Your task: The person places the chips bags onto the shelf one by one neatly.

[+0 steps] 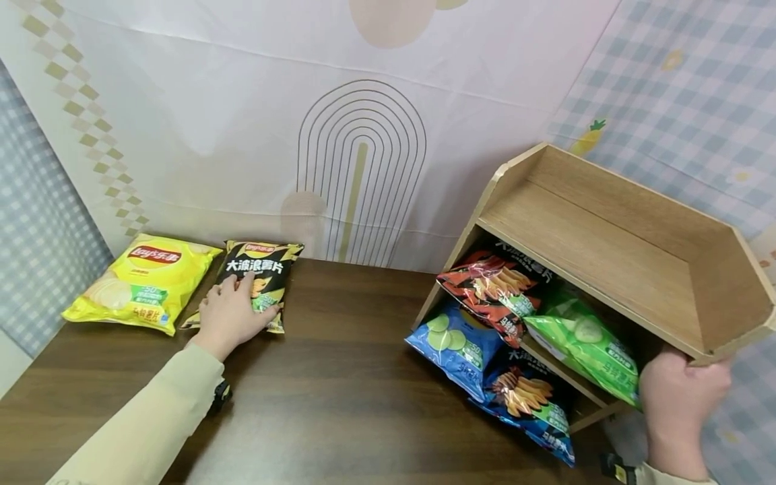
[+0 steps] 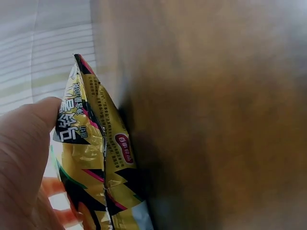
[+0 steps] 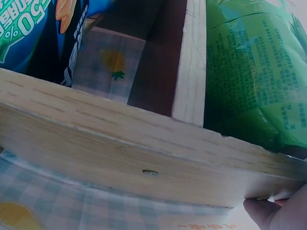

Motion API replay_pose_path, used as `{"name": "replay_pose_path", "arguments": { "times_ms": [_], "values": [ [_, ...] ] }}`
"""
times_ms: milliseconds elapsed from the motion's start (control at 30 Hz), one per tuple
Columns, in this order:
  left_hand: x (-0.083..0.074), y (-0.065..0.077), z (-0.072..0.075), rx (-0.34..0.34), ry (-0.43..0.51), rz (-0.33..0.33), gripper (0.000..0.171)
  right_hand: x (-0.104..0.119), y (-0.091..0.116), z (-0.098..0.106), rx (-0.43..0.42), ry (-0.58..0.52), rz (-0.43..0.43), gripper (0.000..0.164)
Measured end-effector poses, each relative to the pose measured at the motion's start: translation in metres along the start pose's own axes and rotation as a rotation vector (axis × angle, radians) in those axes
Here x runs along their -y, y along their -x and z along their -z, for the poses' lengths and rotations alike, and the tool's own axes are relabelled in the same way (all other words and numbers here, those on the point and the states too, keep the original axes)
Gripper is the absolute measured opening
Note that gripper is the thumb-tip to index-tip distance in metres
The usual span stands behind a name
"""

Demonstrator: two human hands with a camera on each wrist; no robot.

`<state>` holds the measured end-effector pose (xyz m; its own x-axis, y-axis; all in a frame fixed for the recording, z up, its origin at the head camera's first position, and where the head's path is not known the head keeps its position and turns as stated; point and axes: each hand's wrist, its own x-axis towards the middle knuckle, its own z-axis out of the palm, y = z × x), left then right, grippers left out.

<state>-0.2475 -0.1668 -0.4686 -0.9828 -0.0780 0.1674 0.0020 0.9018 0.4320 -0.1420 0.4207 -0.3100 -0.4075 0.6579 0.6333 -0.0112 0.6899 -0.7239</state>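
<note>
My left hand (image 1: 233,313) rests over a black and gold bag of chips (image 1: 257,266) that lies on the brown table by the back wall. In the left wrist view, the thumb (image 2: 29,124) touches the bag's printed side, with other fingertips partly hidden below it. My right hand (image 1: 685,401) grips the right side of a small wooden shelf (image 1: 606,222) near its front corner. Only a bit of that hand shows in the right wrist view, at the panel's edge. A green chip bag (image 1: 585,337) sits in the upper compartment, just left of the right hand.
A yellow chip bag (image 1: 145,279) lies left of the black one. Inside the shelf, a red and black bag (image 1: 488,283) shares the upper level; a light blue bag (image 1: 455,343) and a dark blue bag (image 1: 527,397) poke out below. Patterned cloth (image 1: 242,121) hangs behind the table (image 1: 327,377).
</note>
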Motion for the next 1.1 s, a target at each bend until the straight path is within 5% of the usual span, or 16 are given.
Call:
{"name": "replay_pose_path", "arguments": {
  "times_ms": [733, 1100],
  "values": [
    [-0.026, 0.049, 0.000, 0.075, -0.007, -0.125, 0.091, -0.003, -0.001, 0.001, 0.001, -0.006, -0.023, 0.068],
    [-0.022, 0.053, 0.011, 0.140, 0.101, -0.135, 0.082, -0.003, -0.001, 0.000, 0.004, -0.008, -0.021, 0.066]
  ]
}}
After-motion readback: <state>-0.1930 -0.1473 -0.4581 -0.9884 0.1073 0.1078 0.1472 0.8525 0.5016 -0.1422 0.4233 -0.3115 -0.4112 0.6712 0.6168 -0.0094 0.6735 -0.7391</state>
